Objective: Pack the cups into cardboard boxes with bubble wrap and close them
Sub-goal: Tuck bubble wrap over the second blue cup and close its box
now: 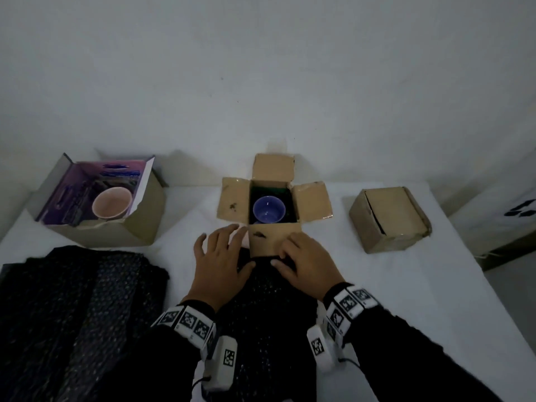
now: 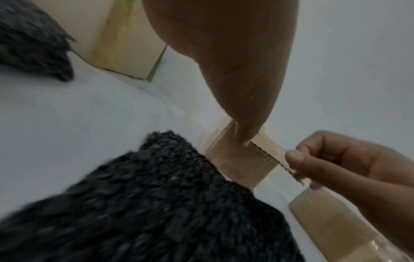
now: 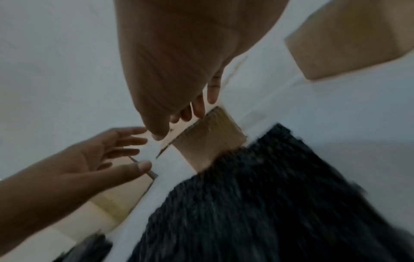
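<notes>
A blue cup point(image 1: 268, 210) stands upright in the open middle cardboard box point(image 1: 235, 203), all flaps spread. My right hand point(image 1: 301, 256) pinches the edge of the near flap point(image 1: 269, 242), thumb under and fingers on top; the left wrist view shows that right hand point(image 2: 325, 159) on the flap's edge point(image 2: 264, 156). My left hand point(image 1: 223, 248) hovers just left of that flap with fingers spread, holding nothing, as the right wrist view's left hand point(image 3: 112, 150) confirms. A black bubble wrap sheet point(image 1: 269, 303) lies under both wrists, up against the box.
A larger open box point(image 1: 116, 230) at the left holds a pink cup point(image 1: 111, 203). A closed cardboard box point(image 1: 388, 219) sits at the right. A stack of black bubble wrap point(image 1: 81, 300) lies at the near left. The white table point(image 1: 406, 285) drops off on the right.
</notes>
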### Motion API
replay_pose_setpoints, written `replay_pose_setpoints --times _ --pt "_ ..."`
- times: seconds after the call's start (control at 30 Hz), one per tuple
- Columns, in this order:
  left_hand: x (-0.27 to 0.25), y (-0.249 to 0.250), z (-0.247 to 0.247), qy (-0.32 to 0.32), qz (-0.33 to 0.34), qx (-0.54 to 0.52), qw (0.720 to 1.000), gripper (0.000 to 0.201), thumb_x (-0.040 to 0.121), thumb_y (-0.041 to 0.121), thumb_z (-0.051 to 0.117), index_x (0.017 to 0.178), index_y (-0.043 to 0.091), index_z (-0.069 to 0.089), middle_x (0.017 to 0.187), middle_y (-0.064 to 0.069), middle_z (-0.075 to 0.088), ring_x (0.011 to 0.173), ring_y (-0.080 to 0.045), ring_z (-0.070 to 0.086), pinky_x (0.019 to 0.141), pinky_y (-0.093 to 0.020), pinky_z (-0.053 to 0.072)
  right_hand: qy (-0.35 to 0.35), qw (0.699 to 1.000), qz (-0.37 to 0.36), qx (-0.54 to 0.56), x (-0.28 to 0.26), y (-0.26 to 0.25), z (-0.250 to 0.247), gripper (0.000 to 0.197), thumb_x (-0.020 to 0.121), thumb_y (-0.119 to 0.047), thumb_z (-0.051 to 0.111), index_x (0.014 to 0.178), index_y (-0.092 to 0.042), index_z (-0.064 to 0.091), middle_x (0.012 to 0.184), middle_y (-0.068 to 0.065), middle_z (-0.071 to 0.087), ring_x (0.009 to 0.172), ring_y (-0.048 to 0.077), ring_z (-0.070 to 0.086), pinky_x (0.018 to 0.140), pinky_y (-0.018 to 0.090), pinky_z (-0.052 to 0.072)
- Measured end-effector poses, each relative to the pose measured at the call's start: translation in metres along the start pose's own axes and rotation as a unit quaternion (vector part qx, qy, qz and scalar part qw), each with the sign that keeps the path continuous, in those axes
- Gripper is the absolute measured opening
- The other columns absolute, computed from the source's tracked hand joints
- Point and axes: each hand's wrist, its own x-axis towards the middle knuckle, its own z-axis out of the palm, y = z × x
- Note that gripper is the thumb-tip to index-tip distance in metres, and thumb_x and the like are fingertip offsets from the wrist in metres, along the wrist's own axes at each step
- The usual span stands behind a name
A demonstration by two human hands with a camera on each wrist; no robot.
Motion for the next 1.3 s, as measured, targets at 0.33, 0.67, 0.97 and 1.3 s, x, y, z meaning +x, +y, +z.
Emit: replay_pose_setpoints --times 0.33,0.67,0.97,1.3 --pt "-0.080 -0.017 0.004 -0.154 -0.066 -0.040 0.985 0.093 0.076 0.082 0.034 0.149 0.024 0.028 0.135 0.004 0.051 0.122 -0.022 0.048 0.100 -0.045 0.039 -0.013 0.972 0.233 0.042 -0.061 -0.028 0.034 0.015 0.087 -0.032 0.067 0.094 -0.021 0.060 0.096 -0.002 0.058 0.095 0.023 0.051 0.071 0.031 0.034" --pt "-0.070 0.021 -0.023 -0.225 -0.127 -0.461 0.849 0.023 0.096 0.022 0.058 0.108 0.041 0.056 0.101 0.014 0.065 0.095 -0.007 0.063 0.085 -0.023 0.052 0.090 0.795 0.334 0.499 -0.034 -0.046 -0.039 0.025 0.097 0.002 0.044 0.094 -0.021 0.053 0.096 0.005 0.064 0.084 0.016 0.061 0.068 0.029 0.052" --pt "-0.028 0.017 -0.058 -0.116 0.088 -0.205 0.968 0.035 0.087 0.037 0.039 0.115 0.022 0.054 0.103 0.002 0.050 0.088 -0.023 0.057 0.073 -0.037 0.046 0.044 0.853 0.301 0.424 -0.025 -0.040 -0.076 0.062 0.083 -0.067 0.055 0.066 -0.009 0.065 0.092 0.003 0.071 0.095 0.020 0.064 0.093 0.037 0.046" --pt "0.031 0.009 -0.090 -0.186 0.065 -0.201 0.960 0.054 0.088 0.039 0.038 0.141 0.032 0.042 0.126 0.002 0.053 0.113 -0.017 0.049 0.097 -0.042 0.041 -0.167 0.946 0.179 0.214 0.004 -0.031 -0.090 0.021 0.092 -0.010 0.058 0.097 -0.030 0.060 0.086 -0.011 0.062 0.080 0.007 0.059 0.073 0.024 0.043"
